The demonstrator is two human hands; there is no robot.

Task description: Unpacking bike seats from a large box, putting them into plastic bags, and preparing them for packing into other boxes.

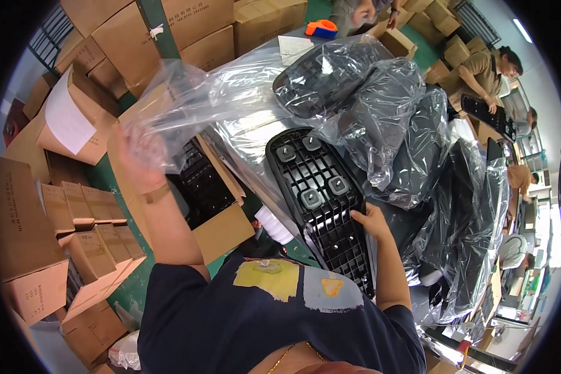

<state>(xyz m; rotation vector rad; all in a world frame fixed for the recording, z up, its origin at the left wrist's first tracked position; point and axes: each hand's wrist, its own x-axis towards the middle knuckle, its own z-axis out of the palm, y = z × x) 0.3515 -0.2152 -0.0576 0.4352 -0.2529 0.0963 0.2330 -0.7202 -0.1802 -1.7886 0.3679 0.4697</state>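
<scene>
OK, L hand is reaching out at 10 o'clock, elbow bending, and it's holding up a clear plastic bag; the fingers are closing round the film, but it's blurring them, so can't tell exactly how tight. The bag is trailing across toward 12, over the table.

R hand, approx 4 o'clock, is gripping the black ribbed panel by its near-R edge: thumb is pressing on top, other fingers are hiding underneath, so can't tell their spread. Panel itself is lying just R of centre, ribbed side showing, wide end pointing to 12, narrow end running down to 5 near the person's shirt, w/ four grey pads sitting on it.

At 9, just beside the table, an open carton is holding more black parts. Bagged black panels are piling up at 2, next to the ribbed one. Up at 12, an orange-and-blue tape dispenser is sitting nr a white sheet. Far off at 2, a co-worker is handling a dark panel.
</scene>
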